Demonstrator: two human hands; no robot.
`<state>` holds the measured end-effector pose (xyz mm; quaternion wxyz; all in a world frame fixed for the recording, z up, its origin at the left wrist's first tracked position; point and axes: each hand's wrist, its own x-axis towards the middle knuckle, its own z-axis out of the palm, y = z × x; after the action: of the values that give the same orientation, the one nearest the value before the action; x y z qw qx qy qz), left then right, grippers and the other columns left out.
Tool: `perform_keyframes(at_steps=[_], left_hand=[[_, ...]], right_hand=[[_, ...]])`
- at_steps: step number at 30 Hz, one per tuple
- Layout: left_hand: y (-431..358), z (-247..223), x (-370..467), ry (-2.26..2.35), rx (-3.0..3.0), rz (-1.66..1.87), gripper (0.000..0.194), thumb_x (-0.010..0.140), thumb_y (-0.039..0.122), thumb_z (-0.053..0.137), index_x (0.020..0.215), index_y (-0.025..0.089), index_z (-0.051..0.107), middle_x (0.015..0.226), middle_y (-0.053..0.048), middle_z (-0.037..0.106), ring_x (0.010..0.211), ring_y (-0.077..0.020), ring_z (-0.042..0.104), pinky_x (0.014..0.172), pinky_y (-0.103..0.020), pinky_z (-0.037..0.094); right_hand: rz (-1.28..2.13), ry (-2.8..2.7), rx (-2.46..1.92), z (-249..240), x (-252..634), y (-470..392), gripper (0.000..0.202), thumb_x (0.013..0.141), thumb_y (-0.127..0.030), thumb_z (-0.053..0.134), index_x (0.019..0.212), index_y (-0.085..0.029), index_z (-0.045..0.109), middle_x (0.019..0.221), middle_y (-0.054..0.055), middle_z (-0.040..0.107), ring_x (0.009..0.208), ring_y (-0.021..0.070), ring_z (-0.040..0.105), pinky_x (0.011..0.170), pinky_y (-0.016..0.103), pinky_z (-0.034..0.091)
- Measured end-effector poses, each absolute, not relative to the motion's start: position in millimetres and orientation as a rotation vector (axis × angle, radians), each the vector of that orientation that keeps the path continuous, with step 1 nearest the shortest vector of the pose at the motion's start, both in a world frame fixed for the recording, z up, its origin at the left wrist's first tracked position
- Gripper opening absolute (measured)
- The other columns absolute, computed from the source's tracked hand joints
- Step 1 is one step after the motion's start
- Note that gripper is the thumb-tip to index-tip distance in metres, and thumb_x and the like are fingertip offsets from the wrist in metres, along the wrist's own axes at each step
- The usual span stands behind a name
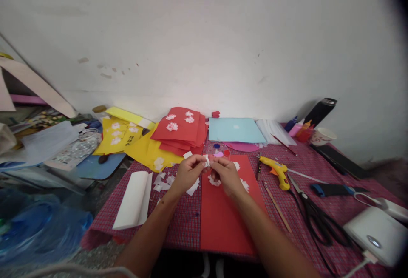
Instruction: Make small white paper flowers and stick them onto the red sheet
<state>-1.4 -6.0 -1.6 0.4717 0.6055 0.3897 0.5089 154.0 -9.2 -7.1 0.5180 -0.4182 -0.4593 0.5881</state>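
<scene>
Both my hands meet over the upper part of a red sheet of paper [223, 218], pinching a small piece of white paper [207, 160] between the fingertips. My left hand [190, 171] comes in above the sheet's left edge, beside scattered white paper scraps [164, 182]. Over the sheet, my right hand [225, 174] partly hides the white paper flowers [245, 184] lying on it. Small dabs of blue, pink and red [226, 153] show just beyond my fingers. A folded white paper [134, 201] lies to the left.
Red sheets with white flowers [183, 127] are stacked behind, beside a light blue sheet [234, 130]. At right lie a yellow glue gun [276, 169], black scissors [314, 214], a wooden stick [277, 208] and a white box with a cable [372, 231]. A black bottle [321, 112] stands near the wall.
</scene>
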Motion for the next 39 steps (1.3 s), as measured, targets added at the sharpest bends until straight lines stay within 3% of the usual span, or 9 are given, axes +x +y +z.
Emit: perform_keyframes(at_steps=[15, 25, 32, 39], left_hand=[[-5.9, -2.0, -0.8, 1.005, 1.422, 1.229, 0.015, 0.082, 0.029, 0.065, 0.087, 0.015, 0.068, 0.072, -0.001, 0.064, 0.064, -0.0111, 0.056, 0.063, -0.023, 0.044], [-6.0, -2.9, -1.5, 1.037, 1.456, 1.246, 0.018, 0.081, 0.031, 0.067, 0.088, 0.015, 0.067, 0.071, 0.0, 0.061, 0.064, -0.0104, 0.054, 0.062, -0.021, 0.043], [-6.0, -4.7, -0.1, 1.054, 1.501, 1.265, 0.018, 0.081, 0.03, 0.066, 0.091, 0.015, 0.067, 0.065, 0.003, 0.054, 0.057, -0.0085, 0.045, 0.056, -0.02, 0.037], [-4.3, -8.1, 0.2, 1.039, 1.499, 1.281, 0.021, 0.081, 0.031, 0.067, 0.096, 0.016, 0.07, 0.078, -0.002, 0.064, 0.064, -0.0106, 0.053, 0.063, -0.022, 0.044]], right_hand=[[1.376, -1.09, -0.998, 0.7, 151.2, -11.5, 0.016, 0.07, -0.03, 0.071, 0.073, -0.019, 0.06, 0.05, -0.006, 0.054, 0.038, 0.0084, 0.044, 0.037, 0.02, 0.031], [1.27, -1.288, -1.013, -2.4, 155.8, -9.9, 0.019, 0.08, -0.036, 0.063, 0.073, -0.019, 0.067, 0.049, -0.003, 0.054, 0.042, 0.0111, 0.046, 0.042, 0.023, 0.034], [1.266, -1.282, -1.035, -3.7, 157.2, -9.0, 0.02, 0.077, -0.037, 0.068, 0.077, -0.017, 0.071, 0.051, -0.002, 0.056, 0.043, 0.0113, 0.047, 0.043, 0.023, 0.034], [1.217, -1.32, -1.07, -1.6, 156.6, -9.5, 0.023, 0.079, -0.038, 0.064, 0.074, -0.017, 0.071, 0.048, -0.002, 0.055, 0.042, 0.0114, 0.047, 0.042, 0.023, 0.034]])
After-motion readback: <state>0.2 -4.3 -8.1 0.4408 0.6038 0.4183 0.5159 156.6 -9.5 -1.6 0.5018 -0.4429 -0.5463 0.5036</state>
